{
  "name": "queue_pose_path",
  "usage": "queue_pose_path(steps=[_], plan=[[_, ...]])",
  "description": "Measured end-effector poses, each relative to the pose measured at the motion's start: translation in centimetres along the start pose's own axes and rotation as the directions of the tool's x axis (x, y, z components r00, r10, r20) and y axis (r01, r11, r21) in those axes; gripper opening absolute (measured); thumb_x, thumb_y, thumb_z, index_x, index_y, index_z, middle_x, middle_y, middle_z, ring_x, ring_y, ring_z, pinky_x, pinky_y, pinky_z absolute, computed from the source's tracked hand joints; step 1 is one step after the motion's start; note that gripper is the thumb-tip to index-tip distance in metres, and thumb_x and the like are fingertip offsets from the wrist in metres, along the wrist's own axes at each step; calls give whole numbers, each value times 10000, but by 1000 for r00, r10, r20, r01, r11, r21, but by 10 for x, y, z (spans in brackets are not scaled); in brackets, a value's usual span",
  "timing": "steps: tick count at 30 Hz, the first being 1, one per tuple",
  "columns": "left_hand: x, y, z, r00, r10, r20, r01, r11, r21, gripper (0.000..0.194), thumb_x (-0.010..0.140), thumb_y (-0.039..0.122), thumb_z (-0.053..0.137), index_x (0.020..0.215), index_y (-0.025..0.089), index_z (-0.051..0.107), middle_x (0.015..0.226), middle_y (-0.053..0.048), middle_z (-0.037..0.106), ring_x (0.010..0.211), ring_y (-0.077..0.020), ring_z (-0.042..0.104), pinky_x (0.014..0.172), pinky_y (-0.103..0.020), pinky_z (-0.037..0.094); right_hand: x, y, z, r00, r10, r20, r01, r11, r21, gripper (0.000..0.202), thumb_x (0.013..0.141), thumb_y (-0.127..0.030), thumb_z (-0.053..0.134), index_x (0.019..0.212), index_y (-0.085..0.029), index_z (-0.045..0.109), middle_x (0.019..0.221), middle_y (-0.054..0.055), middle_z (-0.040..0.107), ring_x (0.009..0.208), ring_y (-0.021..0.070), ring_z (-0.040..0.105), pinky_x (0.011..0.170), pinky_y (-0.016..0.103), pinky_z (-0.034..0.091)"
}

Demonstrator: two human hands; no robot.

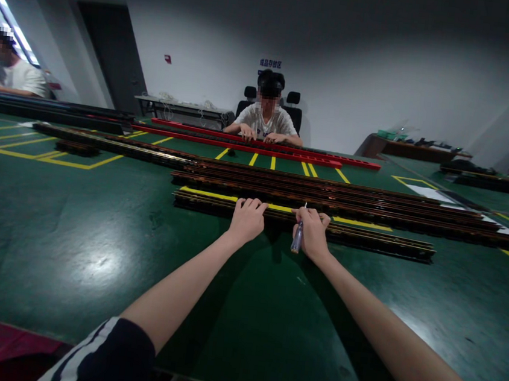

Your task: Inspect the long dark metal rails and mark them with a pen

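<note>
A long dark strip bundle with thin brassy edges lies across the green table in front of me. My left hand rests on its left half, fingers curled over the top edge. Farther right, my right hand is closed around a small screwdriver with a clear purplish handle, and its fingers touch the same bundle. The screwdriver's handle points toward me and a bit of metal shows above the fingers. Just behind lies a wider row of similar dark strips.
Red strips lie at the far side, where a person in a white shirt has both hands on them. Another person sits at the far left. Dark strips lie back left. Yellow tape lines mark the green table.
</note>
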State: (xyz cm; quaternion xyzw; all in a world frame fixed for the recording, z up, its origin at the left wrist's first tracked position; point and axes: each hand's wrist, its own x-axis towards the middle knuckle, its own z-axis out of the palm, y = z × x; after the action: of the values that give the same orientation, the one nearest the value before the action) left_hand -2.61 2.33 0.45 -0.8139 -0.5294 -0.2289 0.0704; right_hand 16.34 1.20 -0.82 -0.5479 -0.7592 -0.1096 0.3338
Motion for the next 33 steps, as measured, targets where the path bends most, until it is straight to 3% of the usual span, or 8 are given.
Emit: queue_pose_path(steps=[14, 21, 26, 33], plan=[[0, -1, 2, 1000, 6, -22, -6, 1000, 7, 423, 881, 123, 353, 1223, 176, 597, 1203, -99, 640, 1121, -242, 556, 1031, -459, 352, 2, -6, -3, 999, 7, 34, -5, 999, -45, 147, 712, -113, 506, 772, -229, 438, 888, 74, 689, 999, 284, 515, 850, 429, 261], [1, 0, 1, 1000, -1, -18, 1, 1000, 19, 417, 880, 114, 361, 1215, 177, 602, 1209, -91, 641, 1130, -236, 554, 1031, -448, 356, 1, -5, -3, 999, 26, 42, -21, 993, -115, 232, 732, -2, 432, 799, -223, 456, 950, 68, 706, 1012, 252, 530, 821, 381, 249], [1, 0, 0, 1000, -2, 4, 2, 1000, -5, 429, 878, 105, 353, 1230, 157, 593, 1222, -97, 636, 1140, -236, 550, 1042, -461, 350, 0, 0, -2, 997, 70, 17, -67, 991, -114, 227, 790, -8, 396, 815, -217, 482, 989, 62, 699, 987, 236, 540, 822, 367, 245], [0, 0, 1, 1000, 1, -15, -1, 1000, 3, 427, 871, 97, 360, 1215, 161, 604, 1203, -101, 645, 1123, -239, 564, 1030, -461, 365, 0, 0, 0, 1000, -12, -19, 11, 997, -70, 271, 688, -44, 483, 896, -217, 502, 1000, 70, 693, 992, 259, 524, 820, 381, 246]])
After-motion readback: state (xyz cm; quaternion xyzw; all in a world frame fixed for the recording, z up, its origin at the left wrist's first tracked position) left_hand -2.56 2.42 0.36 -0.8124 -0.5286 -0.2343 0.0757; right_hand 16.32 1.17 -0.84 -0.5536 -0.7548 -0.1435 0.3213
